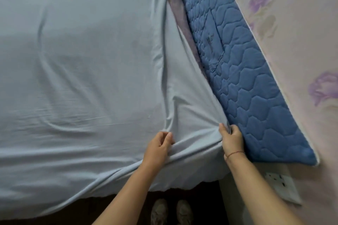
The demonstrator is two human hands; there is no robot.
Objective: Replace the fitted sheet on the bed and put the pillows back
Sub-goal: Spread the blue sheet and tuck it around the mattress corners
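Nearest the viewer, a pair of pale worn shoes [172,210] stands on the dark floor below the bed's near edge, where the gathered hem of the pale blue, soft cotton-like fitted sheet [82,60] hangs loose. The sheet lies over the whole mattress top, but at the near right corner it is bunched and not yet pulled under.

The left hand [159,145] pinches a raised fold of the sheet between thumb and curled fingers. Just to its right, the right hand [232,139], with a thin red string bracelet [235,154] at the wrist, grips the sheet's edge against the blue quilted headboard pad [237,71].

The fabric looks light, limp and stretchy. It should not slip or tear easily, and it is likely best held at the elastic hem near the corner seam.

Farther along, a grey-purple strip of under-layer [180,23] shows between sheet and pad. A white wall socket [282,186] sits on the pink wallpaper with purple flowers [301,42]. No pillows are in view, and no writing or brand is legible.
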